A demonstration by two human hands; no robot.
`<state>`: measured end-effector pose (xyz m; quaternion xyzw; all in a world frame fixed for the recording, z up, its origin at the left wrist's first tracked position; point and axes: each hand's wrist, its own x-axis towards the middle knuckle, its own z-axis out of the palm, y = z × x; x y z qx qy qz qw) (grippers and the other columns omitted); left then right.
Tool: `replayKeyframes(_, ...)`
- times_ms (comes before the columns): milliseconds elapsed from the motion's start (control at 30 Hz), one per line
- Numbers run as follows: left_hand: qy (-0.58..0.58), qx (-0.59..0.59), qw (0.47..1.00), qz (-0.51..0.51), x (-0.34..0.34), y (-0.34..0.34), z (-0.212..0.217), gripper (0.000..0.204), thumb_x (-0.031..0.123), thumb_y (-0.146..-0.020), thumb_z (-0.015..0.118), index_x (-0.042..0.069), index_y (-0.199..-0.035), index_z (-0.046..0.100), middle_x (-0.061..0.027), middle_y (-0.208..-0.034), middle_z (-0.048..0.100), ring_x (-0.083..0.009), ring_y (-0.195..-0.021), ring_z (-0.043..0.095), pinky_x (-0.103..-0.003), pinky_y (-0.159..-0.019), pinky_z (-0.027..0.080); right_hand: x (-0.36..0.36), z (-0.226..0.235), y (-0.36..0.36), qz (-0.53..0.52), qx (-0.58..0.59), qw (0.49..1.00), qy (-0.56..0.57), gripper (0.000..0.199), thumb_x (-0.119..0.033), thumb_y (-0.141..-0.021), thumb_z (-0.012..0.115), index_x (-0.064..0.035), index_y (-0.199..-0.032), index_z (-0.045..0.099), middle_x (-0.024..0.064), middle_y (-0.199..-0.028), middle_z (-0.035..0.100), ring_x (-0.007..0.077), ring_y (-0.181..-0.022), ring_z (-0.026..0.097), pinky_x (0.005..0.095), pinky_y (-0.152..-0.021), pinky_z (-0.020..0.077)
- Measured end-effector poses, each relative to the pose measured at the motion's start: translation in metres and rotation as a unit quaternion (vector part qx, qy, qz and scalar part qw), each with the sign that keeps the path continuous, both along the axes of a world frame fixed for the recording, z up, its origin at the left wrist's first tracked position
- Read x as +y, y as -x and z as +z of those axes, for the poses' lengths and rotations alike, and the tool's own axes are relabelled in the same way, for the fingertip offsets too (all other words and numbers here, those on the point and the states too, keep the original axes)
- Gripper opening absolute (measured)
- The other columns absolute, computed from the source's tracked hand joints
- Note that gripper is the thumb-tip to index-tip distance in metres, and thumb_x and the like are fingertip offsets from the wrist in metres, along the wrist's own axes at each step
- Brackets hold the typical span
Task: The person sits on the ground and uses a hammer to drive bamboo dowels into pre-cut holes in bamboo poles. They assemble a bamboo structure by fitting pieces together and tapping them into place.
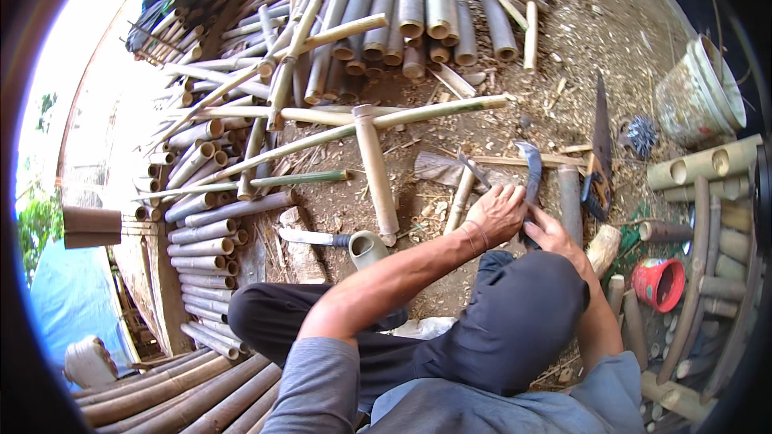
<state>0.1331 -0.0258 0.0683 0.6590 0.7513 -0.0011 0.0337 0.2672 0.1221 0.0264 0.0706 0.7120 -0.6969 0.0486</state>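
My left hand [497,213] is closed, with a thin, flat grey piece [474,170] sticking out beyond its fingers; whether it is a blade or a strip I cannot tell. Close beside it, my right hand [555,235] is closed around the lower part of a hooked knife [532,167], whose curved blade points away from me. Both hands are just past my bent knee, nearly touching. A short bamboo piece [460,202] stands left of them, and a thicker bamboo piece [570,201] is to the right.
Left lie a knife with a dark handle [314,238], a bamboo cup-like section [367,250] and an upright bamboo post [375,169]. A handsaw [600,153], white bucket [701,96] and red pot [658,284] are on the right. Bamboo poles [378,8] fill the back and left.
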Motion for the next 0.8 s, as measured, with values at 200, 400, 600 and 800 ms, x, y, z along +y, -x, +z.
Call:
replayKeyframes(200,-0.242,-0.229,0.918,0.214,-0.051,0.025,-0.018,0.053,0.008,-0.079,0.067,0.0,-0.129,0.052,-0.0228,-0.125,0.052,-0.0387,-0.12,0.051,-0.047,-0.106,0.044,-0.047,-0.004,-0.074,-0.128,-0.303,0.939,-0.096,0.057,-0.024,-0.094,0.059,-0.0075,-0.147,0.044,0.0087,-0.102,0.058,0.0192,-0.085,0.056,0.0342,-0.077,0.0473)
replayKeyframes(400,-0.085,-0.162,0.713,0.677,-0.196,0.108,-0.148,0.086,0.044,-0.074,0.081,-0.007,-0.129,0.04,-0.0293,-0.119,0.055,-0.0449,-0.112,0.056,-0.05,-0.094,0.049,-0.058,-0.06,-0.157,-0.115,-0.348,0.844,-0.391,0.062,-0.014,-0.084,0.063,-0.0082,-0.143,0.047,0.0146,-0.122,0.051,0.0303,-0.108,0.051,0.0433,-0.093,0.0414)
replayKeyframes(600,-0.054,-0.348,0.685,0.638,-0.229,0.102,-0.17,0.076,0.049,-0.076,0.078,-0.008,-0.116,0.049,-0.0321,-0.108,0.066,-0.0457,-0.101,0.065,-0.049,-0.089,0.051,-0.081,-0.049,0.004,-0.12,0.038,0.885,-0.447,0.059,0.0,-0.084,0.061,-0.0163,-0.14,0.053,0.014,-0.116,0.057,0.0287,-0.106,0.056,0.0419,-0.094,0.0487)
replayKeyframes(800,-0.292,-0.469,0.594,0.585,-0.21,0.076,-0.099,0.08,0.03,-0.08,0.078,0.0,-0.142,0.037,-0.023,-0.125,0.056,-0.0287,-0.106,0.063,-0.038,-0.087,0.055,-0.064,-0.101,0.136,0.195,0.181,0.679,-0.684,0.04,-0.016,-0.089,0.058,-0.0163,-0.129,0.061,0.0098,-0.143,0.047,0.0317,-0.138,0.038,0.0505,-0.121,0.0237)
